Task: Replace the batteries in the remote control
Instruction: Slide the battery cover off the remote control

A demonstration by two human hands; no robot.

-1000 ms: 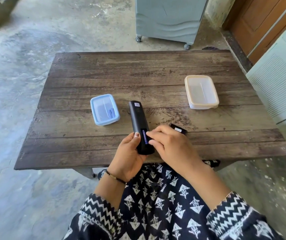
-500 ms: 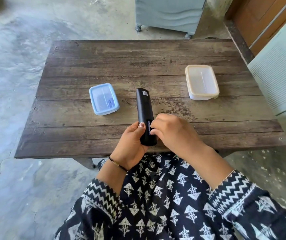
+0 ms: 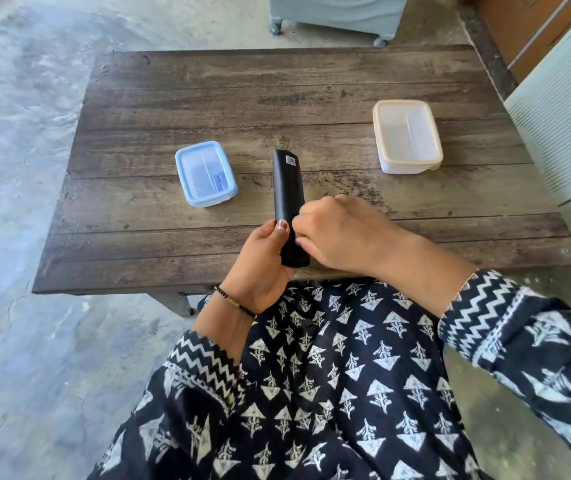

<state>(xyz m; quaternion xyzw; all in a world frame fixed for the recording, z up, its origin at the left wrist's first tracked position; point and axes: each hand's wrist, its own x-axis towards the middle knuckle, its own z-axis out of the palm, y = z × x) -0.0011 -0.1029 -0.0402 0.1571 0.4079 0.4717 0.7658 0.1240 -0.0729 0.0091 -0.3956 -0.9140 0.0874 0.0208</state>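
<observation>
Over the table's (image 3: 173, 265) near edge, left hand (image 3: 260, 268) grips the remote (image 3: 287, 188); right hand's (image 3: 339, 233) fingertips press it. Slipping could drop it.

remote (image 3: 288, 188) – black | tabletop (image 3: 277, 98) – weathered grey-brown wood | left box (image 3: 205, 173) – pale blue lid | right box (image 3: 406, 136) – cream lid | sleeve (image 3: 485, 310) – black with white zigzag

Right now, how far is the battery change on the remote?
Done: cannot tell; no battery shows. In hand: left hand grips the black remote, right hand works at its lower end, hiding the compartment. Left: confirming the cover is shut.
</observation>
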